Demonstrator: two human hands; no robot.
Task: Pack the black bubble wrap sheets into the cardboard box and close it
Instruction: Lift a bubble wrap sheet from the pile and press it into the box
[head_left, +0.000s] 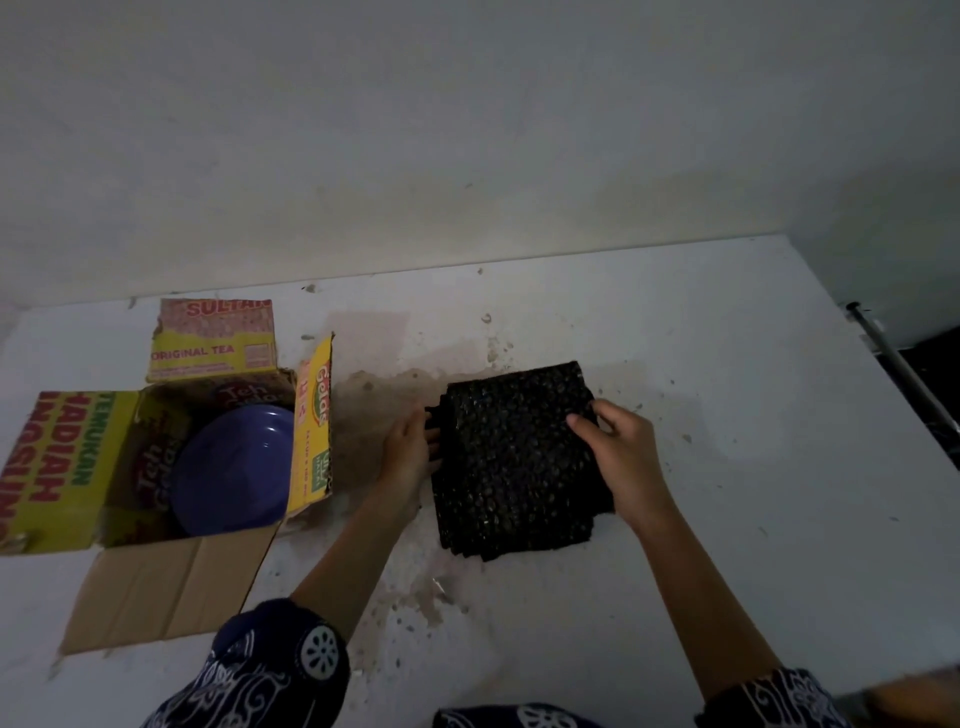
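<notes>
Flanking the sheets mid-desk, the left hand presses their left edge, the right hand pinches the top layer. Light, floppy, slippery: grip both edges. Box stands open near the left edge.

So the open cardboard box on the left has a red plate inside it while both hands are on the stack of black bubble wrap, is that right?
Not quite: the head view shows the plate in the cardboard box is blue, not red. The rest holds: the box is open, and the left hand and right hand are on the bubble wrap stack.
</notes>
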